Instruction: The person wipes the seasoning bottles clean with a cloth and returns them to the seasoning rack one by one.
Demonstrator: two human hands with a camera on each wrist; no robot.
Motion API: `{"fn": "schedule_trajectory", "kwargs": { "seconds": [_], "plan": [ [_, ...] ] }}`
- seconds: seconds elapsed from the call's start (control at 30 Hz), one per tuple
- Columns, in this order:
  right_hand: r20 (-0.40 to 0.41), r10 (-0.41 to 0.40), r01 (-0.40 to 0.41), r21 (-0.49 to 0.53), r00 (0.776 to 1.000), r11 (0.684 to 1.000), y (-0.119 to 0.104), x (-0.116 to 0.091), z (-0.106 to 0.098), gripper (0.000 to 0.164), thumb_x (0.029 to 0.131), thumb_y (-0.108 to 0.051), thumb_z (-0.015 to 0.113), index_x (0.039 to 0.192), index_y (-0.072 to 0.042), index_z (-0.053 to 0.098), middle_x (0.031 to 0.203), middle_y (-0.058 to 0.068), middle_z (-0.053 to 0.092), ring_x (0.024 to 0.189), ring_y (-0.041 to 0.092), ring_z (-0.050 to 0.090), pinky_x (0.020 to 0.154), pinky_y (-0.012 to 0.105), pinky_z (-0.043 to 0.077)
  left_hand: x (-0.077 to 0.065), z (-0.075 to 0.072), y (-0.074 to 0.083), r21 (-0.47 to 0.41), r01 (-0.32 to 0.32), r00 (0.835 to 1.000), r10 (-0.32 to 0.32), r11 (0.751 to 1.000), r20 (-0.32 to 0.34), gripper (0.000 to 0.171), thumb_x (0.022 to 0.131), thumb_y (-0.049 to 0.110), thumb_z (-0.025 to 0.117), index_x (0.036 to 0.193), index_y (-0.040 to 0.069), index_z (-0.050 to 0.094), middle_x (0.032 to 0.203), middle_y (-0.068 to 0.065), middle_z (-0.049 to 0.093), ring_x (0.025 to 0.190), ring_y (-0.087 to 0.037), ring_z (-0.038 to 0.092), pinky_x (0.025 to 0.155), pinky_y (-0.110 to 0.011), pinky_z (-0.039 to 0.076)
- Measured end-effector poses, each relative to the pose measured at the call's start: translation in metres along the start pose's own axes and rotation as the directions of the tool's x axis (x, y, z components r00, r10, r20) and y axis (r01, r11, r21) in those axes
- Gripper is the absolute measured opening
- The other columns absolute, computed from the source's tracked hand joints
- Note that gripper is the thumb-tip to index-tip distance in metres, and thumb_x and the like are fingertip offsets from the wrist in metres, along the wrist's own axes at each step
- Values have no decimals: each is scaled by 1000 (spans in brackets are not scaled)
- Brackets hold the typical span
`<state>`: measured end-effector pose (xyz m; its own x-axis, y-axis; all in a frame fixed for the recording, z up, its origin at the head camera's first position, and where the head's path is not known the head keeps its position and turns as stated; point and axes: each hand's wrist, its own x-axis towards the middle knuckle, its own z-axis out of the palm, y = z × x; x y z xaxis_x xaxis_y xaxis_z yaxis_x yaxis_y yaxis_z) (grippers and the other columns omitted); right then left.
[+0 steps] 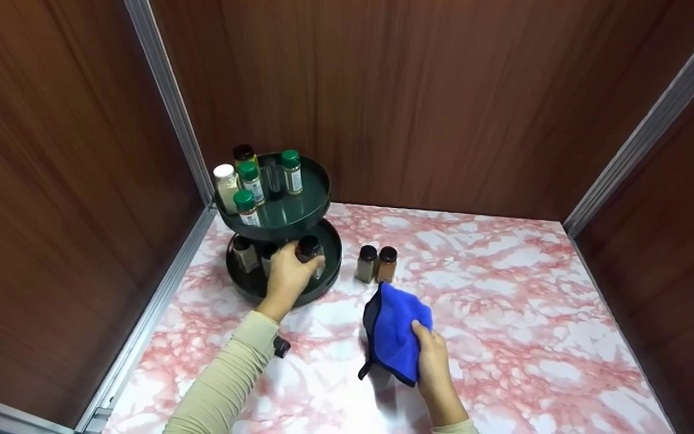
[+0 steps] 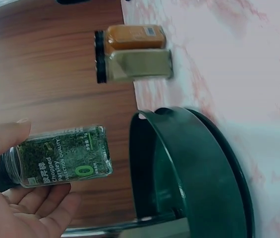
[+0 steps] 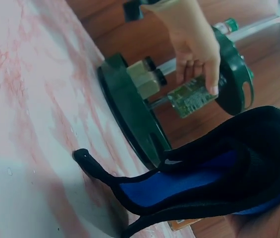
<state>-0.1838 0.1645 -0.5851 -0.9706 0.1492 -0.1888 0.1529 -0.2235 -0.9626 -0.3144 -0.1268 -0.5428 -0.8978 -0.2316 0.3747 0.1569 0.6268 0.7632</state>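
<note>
My left hand (image 1: pixel 290 271) grips a glass spice jar of chopped parsley (image 2: pixel 65 156) near its black cap, thumb on one side and fingers on the other. The left wrist view shows the label and green flakes. In the right wrist view the tilted parsley jar (image 3: pixel 192 96) is over the lower tier of a dark green two-tier round rack (image 1: pixel 328 283). Two pale-filled jars (image 3: pixel 142 79) with black caps stand in that tier. My right hand (image 1: pixel 434 364) holds a blue cloth (image 1: pixel 401 328) with black edging and a loop, thumb on top; its other fingers are mostly hidden.
Two black-capped spice jars, one greenish (image 1: pixel 366 270) and one orange (image 1: pixel 387 270), stand right of the rack. The upper tier (image 1: pixel 281 220) bears several bottles with green, white and dark caps. Wood-look panels (image 1: pixel 383 108) enclose the pink-marbled table (image 1: pixel 522 313).
</note>
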Motion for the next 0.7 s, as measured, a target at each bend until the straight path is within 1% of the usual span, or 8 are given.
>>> {"fn": "schedule_trajectory", "kwargs": {
  "seconds": [0.13, 0.33, 0.43, 0.5, 0.63, 0.7],
  "plan": [
    [-2, 0, 0, -10, 1000, 1000, 0, 0, -1, 50, 105, -33, 52, 131, 10, 55, 100, 9, 72, 91, 19, 69, 82, 32, 57, 7, 4, -10, 33, 22, 999, -20, 999, -36, 41, 77, 36, 89, 100, 6, 74, 98, -16, 76, 98, -38, 71, 87, -50, 55],
    [-9, 6, -6, -8, 1000, 1000, -1, 0, -3, 52, 105, -34, 52, 135, 9, 53, 104, 10, 71, 93, 19, 68, 84, 32, 56, 14, 10, -22, 85, 36, 996, -29, 996, -79, 45, 76, 40, 89, 101, 6, 74, 96, -17, 76, 97, -43, 70, 88, -56, 51],
    [-10, 5, -5, 1, 1000, 1000, -2, 0, -4, 53, 105, -33, 52, 136, 9, 52, 106, 10, 71, 95, 19, 68, 85, 32, 56, 17, 13, -25, 100, 41, 996, -33, 994, -83, 45, 76, 41, 89, 99, 6, 75, 94, -17, 76, 96, -44, 70, 87, -58, 51],
    [-13, 6, -6, 6, 1000, 1000, -2, 0, -6, 52, 105, -33, 52, 137, 9, 52, 106, 9, 71, 95, 18, 68, 85, 32, 56, 19, 15, -27, 109, 46, 996, -37, 993, -81, 44, 76, 40, 90, 101, 7, 75, 95, -18, 76, 96, -44, 70, 86, -59, 51],
    [-13, 11, -10, 26, 1000, 1000, -3, 0, -9, 49, 106, -33, 51, 133, 8, 53, 100, 8, 71, 90, 19, 69, 82, 32, 57, 23, 20, -32, 165, 71, 995, -59, 984, -76, 47, 74, 40, 90, 105, 8, 74, 96, -18, 76, 99, -44, 70, 92, -62, 49],
    [-15, 9, -8, 36, 1000, 999, -3, 0, -11, 48, 106, -33, 50, 131, 7, 54, 98, 8, 72, 88, 19, 69, 80, 33, 57, 24, 22, -34, 200, 83, 995, -69, 976, -75, 47, 74, 40, 90, 104, 7, 74, 95, -19, 76, 98, -45, 70, 94, -64, 47]
  ]
}}
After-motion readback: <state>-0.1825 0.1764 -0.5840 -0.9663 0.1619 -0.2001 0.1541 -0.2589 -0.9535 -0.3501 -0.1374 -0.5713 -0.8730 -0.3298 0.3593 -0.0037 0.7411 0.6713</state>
